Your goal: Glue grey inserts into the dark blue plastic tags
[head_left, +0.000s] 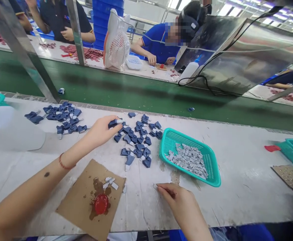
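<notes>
My left hand (103, 130) reaches forward over the table, its fingers closed on a dark blue plastic part (112, 124) with a pale tip. Beside it lies a loose heap of similar dark blue parts (133, 138), several with light grey pieces in them. Near the table's front, my right hand (180, 202) is pinched around a small pale grey piece (155, 186), mostly hidden by the fingertips. Many such grey pieces (188, 160) fill the bottom of a green plastic basket (215, 167) beyond that hand.
A cardboard sheet (78, 197) carries a red cap (101, 204), wet stains and several grey pieces (110, 182). More blue parts (65, 115) lie further left, behind a white container (10, 130). Across a green strip (126, 87), a person in blue (159, 40) works at another table.
</notes>
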Motion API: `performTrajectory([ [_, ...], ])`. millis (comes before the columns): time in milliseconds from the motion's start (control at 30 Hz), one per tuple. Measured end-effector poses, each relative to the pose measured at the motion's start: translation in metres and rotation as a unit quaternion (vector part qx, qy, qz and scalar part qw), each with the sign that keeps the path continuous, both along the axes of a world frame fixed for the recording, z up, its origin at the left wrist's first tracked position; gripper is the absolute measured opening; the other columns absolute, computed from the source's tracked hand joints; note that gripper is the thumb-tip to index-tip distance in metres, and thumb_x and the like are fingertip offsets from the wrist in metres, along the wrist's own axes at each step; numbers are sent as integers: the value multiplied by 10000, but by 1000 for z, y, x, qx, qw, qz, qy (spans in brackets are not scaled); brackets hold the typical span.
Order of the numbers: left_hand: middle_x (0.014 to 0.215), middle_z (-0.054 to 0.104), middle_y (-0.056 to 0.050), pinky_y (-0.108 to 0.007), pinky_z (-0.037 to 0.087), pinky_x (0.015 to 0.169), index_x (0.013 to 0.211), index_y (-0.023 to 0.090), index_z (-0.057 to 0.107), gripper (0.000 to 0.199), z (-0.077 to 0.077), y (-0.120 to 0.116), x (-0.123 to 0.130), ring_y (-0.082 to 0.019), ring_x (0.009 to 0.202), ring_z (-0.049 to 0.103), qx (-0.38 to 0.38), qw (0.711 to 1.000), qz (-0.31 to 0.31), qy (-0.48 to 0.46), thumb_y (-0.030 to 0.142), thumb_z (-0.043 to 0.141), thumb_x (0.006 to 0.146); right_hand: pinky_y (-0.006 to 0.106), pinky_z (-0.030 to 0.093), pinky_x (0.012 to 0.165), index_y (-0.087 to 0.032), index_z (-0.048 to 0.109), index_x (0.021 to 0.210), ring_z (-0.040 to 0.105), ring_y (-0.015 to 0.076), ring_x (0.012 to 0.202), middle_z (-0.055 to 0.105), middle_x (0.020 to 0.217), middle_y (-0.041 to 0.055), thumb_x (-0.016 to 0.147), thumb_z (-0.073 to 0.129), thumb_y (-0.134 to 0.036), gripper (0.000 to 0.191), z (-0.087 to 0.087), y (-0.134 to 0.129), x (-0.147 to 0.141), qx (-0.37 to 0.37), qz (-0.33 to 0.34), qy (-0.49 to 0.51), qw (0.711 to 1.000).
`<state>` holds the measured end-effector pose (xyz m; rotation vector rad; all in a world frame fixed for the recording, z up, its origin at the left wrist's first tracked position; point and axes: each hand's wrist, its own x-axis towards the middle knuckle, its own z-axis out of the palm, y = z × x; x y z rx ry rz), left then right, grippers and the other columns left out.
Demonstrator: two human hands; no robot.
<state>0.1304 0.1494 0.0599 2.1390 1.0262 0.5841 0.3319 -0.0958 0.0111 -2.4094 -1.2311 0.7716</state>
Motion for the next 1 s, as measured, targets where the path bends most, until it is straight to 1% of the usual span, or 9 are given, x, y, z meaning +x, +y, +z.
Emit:
performTrajectory([
  [100,911,679,-46,-284,411,642,961,185,661,309,9,-18,-29,-196,736,567,-60,998,5,-13,429,487,885,379,523,689,-246,763,771,723,289,758,781,803,62,771,512,-445,321,0,-1,-2,8,-19,-17,1000],
  [200,927,670,-43,-288,423,711,963,205,692,325,13,-32,-55,-220,838,577,-139,990,25,-30,456,506,872,383,529,657,-209,747,924,712,282,708,765,783,79,792,488,-482,398,-1,-6,-3,21,-40,-40,998],
  [267,867,653,-33,-285,427,709,933,215,713,322,10,-42,-72,-209,789,562,-216,973,63,-55,446,500,865,372,536,658,-188,709,1042,708,267,720,752,832,87,814,475,-495,448,-3,-10,-7,44,-44,-52,997],
  [400,842,652,-34,-291,448,704,948,225,744,309,-10,-70,-105,-200,744,551,-382,899,166,-138,434,551,828,346,541,742,-224,687,1048,698,238,820,724,937,74,858,498,-470,364,-6,-16,-20,132,17,-68,989],
  [533,956,675,-53,-303,468,756,1036,233,744,373,-29,-99,-126,-213,824,572,-488,829,195,-191,498,643,794,346,526,792,-234,705,902,684,243,878,725,936,76,890,485,-440,302,-10,-15,-28,165,27,-68,984],
  [667,947,671,-61,-291,471,738,1123,208,726,468,-39,-120,-138,-193,787,555,-522,799,219,-205,518,669,777,328,542,717,-219,722,861,683,225,762,733,905,81,879,493,-448,324,-12,-10,-23,156,10,-60,986],
  [800,988,691,-55,-269,481,735,1162,221,710,445,-50,-132,-149,-174,779,572,-532,784,223,-231,499,640,822,311,556,712,-210,737,866,705,231,813,748,926,87,865,491,-453,346,-13,-9,-16,153,-12,-57,987],
  [900,1021,715,-71,-294,510,783,1153,201,701,439,-55,-136,-153,-205,833,635,-538,769,237,-250,474,667,810,302,556,643,-192,726,938,717,236,802,752,961,104,861,499,-474,371,-14,-13,-19,153,-49,-73,984],
  [1000,1042,730,-82,-328,533,838,1150,191,680,455,-53,-138,-151,-250,910,680,-538,762,255,-255,451,708,777,316,544,619,-179,711,947,705,237,742,742,925,110,828,545,-512,390,-16,-16,-27,155,-71,-96,981],
])
